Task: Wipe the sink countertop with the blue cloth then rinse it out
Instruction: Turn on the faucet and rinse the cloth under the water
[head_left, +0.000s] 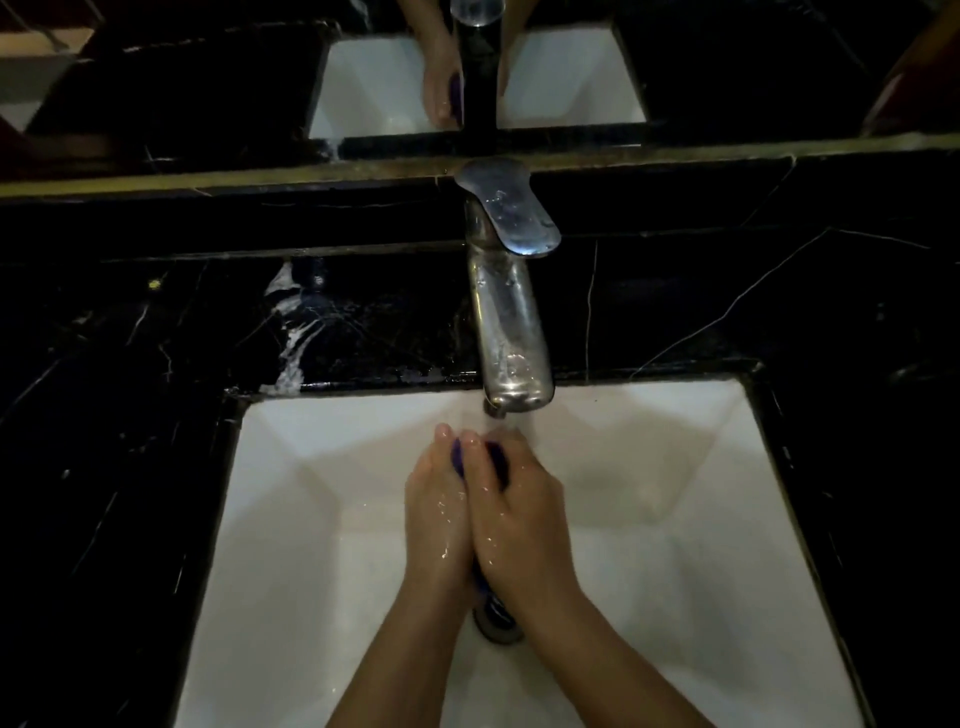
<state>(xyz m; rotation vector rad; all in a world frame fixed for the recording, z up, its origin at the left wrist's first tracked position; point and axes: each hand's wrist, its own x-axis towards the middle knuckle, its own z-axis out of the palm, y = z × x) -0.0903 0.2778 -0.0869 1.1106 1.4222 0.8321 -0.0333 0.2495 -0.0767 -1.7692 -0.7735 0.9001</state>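
My left hand (439, 512) and my right hand (519, 514) are pressed palm to palm over the white sink basin (291, 519), wet and glistening. Squeezed between them is the blue cloth (496, 460); only small dark blue bits show at the fingertips and below the wrists. The hands sit directly under the spout of the chrome faucet (511, 332), and a thin stream of water falls onto the fingertips. Around the basin lies the black marble countertop (130, 389).
Soapy white streaks (293, 338) mark the counter left of the faucet. The drain (496, 623) shows just below my wrists. A mirror (727, 67) behind the ledge reflects the basin, the faucet and my hands.
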